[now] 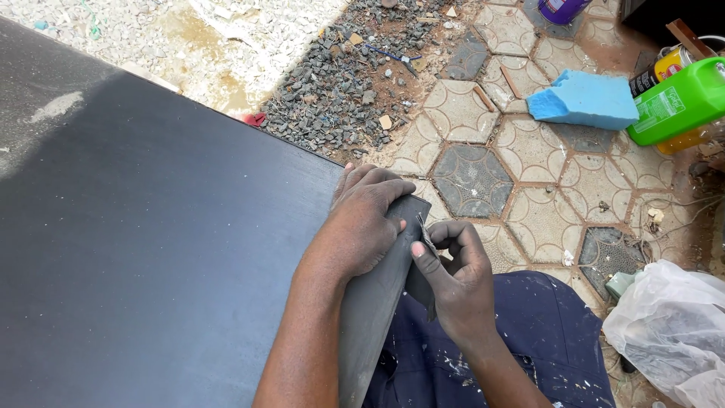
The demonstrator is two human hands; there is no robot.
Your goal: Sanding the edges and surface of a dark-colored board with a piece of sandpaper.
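Two bare hands meet at the right edge of a large, flat black painted board (151,249), which fills the left and centre of the frame. The left hand (362,219) lies palm down over the board's corner, fingers curled over the edge and pressing on it. The right hand (453,279) is just beside it, to the right, closed on a small folded piece of grey abrasive sheet (425,236), pinched between thumb and fingers and touching the edge. That edge runs as the board's long axis here, from the lower centre up toward the hands, so the sheet sits against it from the right.

At upper right, on the patterned hexagonal paving (529,159), lie a blue foam block (585,100), a bright green plastic jug with a pale label (676,102) and a yellow-and-black can (664,68). A white plastic bag (668,325) sits at lower right.
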